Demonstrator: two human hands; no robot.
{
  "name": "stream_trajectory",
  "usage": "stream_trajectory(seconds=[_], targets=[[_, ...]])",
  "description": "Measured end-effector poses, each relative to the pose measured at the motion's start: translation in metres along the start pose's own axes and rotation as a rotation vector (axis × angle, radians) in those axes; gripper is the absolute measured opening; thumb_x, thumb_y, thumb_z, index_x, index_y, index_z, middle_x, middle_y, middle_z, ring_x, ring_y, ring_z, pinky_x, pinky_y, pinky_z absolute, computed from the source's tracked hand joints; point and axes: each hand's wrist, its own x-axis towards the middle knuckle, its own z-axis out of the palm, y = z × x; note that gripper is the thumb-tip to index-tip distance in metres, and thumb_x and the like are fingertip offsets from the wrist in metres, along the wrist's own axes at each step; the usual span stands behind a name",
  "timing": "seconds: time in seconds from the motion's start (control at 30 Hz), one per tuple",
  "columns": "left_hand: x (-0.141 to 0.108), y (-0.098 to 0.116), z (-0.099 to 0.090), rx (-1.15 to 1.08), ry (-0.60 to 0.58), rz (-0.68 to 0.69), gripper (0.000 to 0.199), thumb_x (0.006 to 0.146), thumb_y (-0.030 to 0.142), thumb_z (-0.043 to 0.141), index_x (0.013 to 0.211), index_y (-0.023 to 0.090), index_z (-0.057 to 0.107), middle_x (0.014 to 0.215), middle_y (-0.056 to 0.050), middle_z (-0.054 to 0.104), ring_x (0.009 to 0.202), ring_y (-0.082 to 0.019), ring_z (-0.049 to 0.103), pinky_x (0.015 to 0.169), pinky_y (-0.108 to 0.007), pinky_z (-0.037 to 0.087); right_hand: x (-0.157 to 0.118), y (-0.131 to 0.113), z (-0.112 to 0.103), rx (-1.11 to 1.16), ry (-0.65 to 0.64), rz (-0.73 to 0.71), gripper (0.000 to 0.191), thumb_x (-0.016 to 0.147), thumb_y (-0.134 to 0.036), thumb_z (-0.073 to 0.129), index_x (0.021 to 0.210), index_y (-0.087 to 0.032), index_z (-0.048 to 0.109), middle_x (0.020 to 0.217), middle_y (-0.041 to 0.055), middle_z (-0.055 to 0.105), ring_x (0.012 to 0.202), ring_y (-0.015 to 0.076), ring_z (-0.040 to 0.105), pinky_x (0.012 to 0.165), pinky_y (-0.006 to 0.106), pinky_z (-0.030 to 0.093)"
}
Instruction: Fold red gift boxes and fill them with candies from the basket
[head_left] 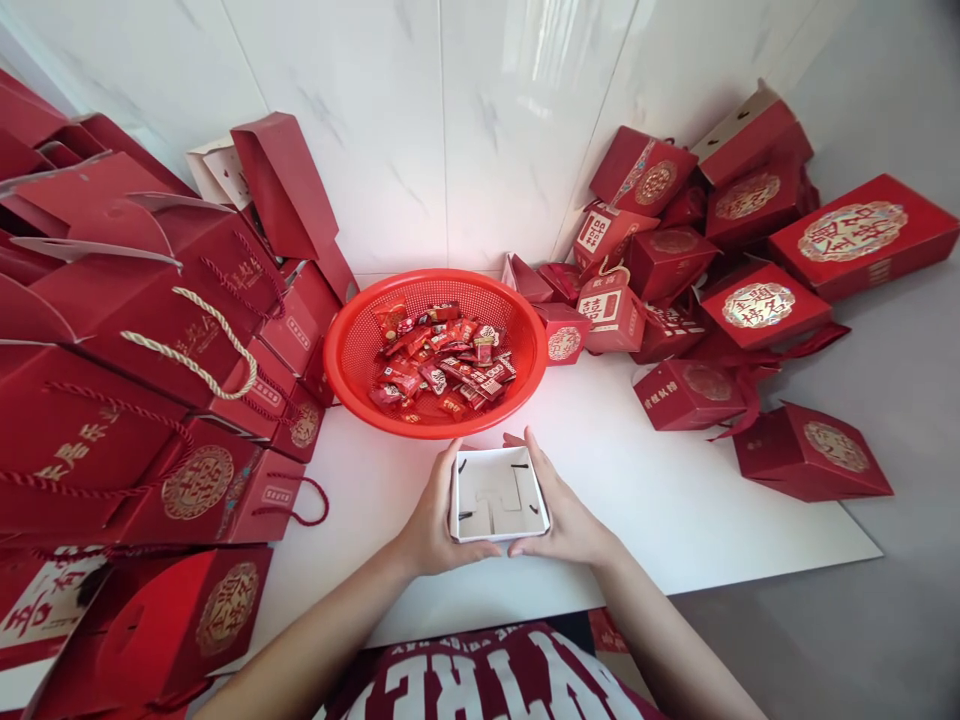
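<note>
Between both palms I hold a small open-topped box (501,492) with a white inside. Its folded bottom flaps show, and short dark cord ends stick through the walls. My left hand (437,520) wraps the left side, thumb along the near edge. On the right side my right hand (559,515) grips in the same way. Just beyond the box stands a red plastic basket (435,428) with a perforated wall. Wrapped candies (450,360) in red and gold lie heaped in it.
Red gift bags and boxes (199,480), some with rope handles, are stacked along the left. More closed red gift boxes (757,305) pile up at the right. A tiled wall (517,130) rises behind the white table (637,500), whose front edge runs close to my body.
</note>
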Motion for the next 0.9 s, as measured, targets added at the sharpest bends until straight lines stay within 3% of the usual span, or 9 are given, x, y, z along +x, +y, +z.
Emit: stream_trajectory(seconds=[0.2, 0.43, 0.63, 0.9], targets=[[0.012, -0.003, 0.006, -0.232, 0.015, -0.106, 0.115, 0.058, 0.053, 0.09, 0.148, 0.029, 0.021, 0.14, -0.015, 0.043, 0.131, -0.038, 0.046, 0.109, -0.057, 0.039, 0.007, 0.003, 0.007, 0.109, 0.09, 0.048, 0.131, 0.069, -0.073, 0.074, 0.16, -0.025, -0.009, 0.146, 0.0164, 0.036, 0.135, 0.0343, 0.041, 0.113, 0.051, 0.036], [0.017, 0.001, -0.001, -0.132, 0.031, -0.08, 0.103, 0.052, 0.04, 0.095, 0.133, 0.025, 0.033, 0.131, -0.012, 0.046, 0.125, -0.035, 0.05, 0.107, -0.053, 0.042, 0.019, -0.003, 0.009, 0.044, 0.175, -0.089, 0.121, 0.074, -0.067, 0.073, 0.159, -0.026, -0.003, 0.138, 0.0148, 0.04, 0.127, 0.034, 0.045, 0.11, 0.053, 0.038], [0.026, -0.005, -0.001, -0.066, -0.048, -0.146, 0.091, 0.06, 0.032, 0.09, 0.13, 0.025, 0.032, 0.132, -0.012, 0.048, 0.124, -0.034, 0.052, 0.105, -0.055, 0.043, 0.015, 0.011, 0.004, 0.12, 0.131, 0.073, 0.116, 0.074, -0.055, 0.08, 0.157, -0.025, 0.005, 0.141, 0.0151, 0.04, 0.129, 0.032, 0.046, 0.11, 0.049, 0.039], [0.047, -0.008, 0.002, -0.116, -0.115, -0.124, 0.089, 0.062, 0.029, 0.089, 0.131, 0.022, 0.034, 0.13, -0.014, 0.052, 0.124, -0.034, 0.054, 0.107, -0.054, 0.042, 0.011, 0.007, 0.002, 0.244, 0.152, 0.175, 0.107, 0.082, -0.054, 0.072, 0.154, -0.025, -0.001, 0.13, 0.0127, 0.05, 0.115, 0.0271, 0.058, 0.102, 0.044, 0.048]])
